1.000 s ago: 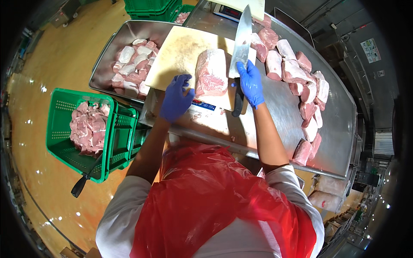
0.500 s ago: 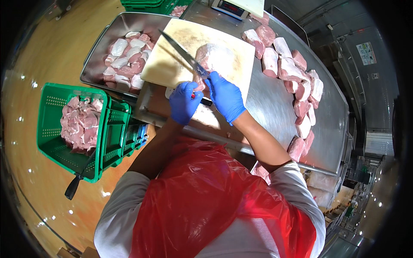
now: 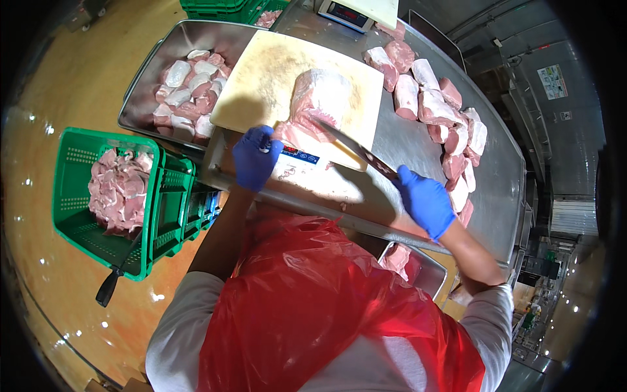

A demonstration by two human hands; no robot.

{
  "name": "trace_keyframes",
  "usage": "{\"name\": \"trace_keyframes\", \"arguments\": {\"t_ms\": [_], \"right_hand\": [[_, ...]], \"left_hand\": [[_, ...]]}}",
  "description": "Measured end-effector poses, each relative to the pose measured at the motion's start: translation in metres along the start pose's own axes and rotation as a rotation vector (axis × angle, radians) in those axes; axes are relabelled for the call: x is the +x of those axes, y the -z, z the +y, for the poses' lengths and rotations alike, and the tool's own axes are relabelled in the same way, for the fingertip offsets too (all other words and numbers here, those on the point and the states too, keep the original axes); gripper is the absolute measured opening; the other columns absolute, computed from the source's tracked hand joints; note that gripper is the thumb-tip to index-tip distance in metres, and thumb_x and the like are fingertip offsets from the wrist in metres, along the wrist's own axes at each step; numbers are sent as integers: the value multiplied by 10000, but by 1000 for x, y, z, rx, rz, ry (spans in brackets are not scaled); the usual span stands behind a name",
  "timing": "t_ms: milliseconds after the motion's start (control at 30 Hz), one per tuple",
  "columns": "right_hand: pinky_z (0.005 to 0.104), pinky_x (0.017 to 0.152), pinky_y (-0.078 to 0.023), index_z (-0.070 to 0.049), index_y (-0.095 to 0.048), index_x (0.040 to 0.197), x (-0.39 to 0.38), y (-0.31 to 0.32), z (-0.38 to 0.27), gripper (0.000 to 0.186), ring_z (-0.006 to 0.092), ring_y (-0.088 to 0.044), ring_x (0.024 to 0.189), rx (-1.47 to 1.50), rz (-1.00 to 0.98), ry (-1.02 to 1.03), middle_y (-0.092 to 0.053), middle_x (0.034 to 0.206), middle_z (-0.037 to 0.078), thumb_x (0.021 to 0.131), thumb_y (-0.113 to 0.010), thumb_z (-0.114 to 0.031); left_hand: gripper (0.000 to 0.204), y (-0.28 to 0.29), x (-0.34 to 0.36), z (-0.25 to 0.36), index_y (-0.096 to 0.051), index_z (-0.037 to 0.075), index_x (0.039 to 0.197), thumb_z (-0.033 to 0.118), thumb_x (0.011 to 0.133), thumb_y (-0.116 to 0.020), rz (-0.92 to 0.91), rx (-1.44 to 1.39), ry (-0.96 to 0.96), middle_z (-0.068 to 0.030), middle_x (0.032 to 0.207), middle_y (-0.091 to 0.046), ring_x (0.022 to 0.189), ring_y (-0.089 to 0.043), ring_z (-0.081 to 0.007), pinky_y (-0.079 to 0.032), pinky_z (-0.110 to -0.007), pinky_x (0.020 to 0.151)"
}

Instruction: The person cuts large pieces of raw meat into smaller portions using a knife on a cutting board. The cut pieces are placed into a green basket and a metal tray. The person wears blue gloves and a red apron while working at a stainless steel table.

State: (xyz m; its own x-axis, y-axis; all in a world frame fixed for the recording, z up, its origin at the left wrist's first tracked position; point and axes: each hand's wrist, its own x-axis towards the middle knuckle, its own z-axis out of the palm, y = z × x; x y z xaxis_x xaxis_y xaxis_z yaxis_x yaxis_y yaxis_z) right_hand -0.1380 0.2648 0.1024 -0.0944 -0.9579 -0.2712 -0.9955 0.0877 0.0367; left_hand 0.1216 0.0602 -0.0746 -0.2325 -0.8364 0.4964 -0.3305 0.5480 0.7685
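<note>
On the cream cutting board [image 3: 258, 75] lies a large piece of pork [image 3: 323, 88], pale fat on top, with a thin pink flap spreading toward me. My left hand [image 3: 253, 160], in a blue glove, is closed at the left end of that flap, by the board's near edge. My right hand [image 3: 426, 199], also gloved in blue, grips a long knife [image 3: 359, 150] by its handle. The blade slants up and left, its tip against the near side of the pork. Under the board's near edge shows part of a digital scale [image 3: 299, 155].
Left of the board, a steel tub [image 3: 147, 78] holds several pork pieces. A green crate [image 3: 72, 183] of trimmings stands lower, a black-handled tool [image 3: 110, 284] against it. More pork pieces [image 3: 439, 108] line the steel table [image 3: 486, 196]; another scale [image 3: 346, 14] sits behind.
My right hand has swung right and nearer with the knife, whose tip was beyond the board's left side before. My left hand has shifted left, stretching the flap.
</note>
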Motion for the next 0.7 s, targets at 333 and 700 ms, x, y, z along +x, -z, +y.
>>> {"name": "trace_keyframes", "arguments": {"t_ms": [333,700], "right_hand": [[499,720,-556,-34,-512,1183,101,-50,-90,251,424,-694,840,261,86,-24,-682,929,261,935,-511,-75],[383,613,-527,-17,-543,1064,-39,-35,14,148,250,-662,635,995,77,-259,-630,700,97,1035,-550,-162]], "left_hand": [[181,1,-1,-11,-669,66,935,96,779,-756,-60,-2,-47,-74,823,-655,713,-632,-209,-523,-335,684],[219,254,-6,-101,-693,-40,1008,117,858,-721,507,898,399,-132,876,-720,770,-656,-210,-541,-347,749]]}}
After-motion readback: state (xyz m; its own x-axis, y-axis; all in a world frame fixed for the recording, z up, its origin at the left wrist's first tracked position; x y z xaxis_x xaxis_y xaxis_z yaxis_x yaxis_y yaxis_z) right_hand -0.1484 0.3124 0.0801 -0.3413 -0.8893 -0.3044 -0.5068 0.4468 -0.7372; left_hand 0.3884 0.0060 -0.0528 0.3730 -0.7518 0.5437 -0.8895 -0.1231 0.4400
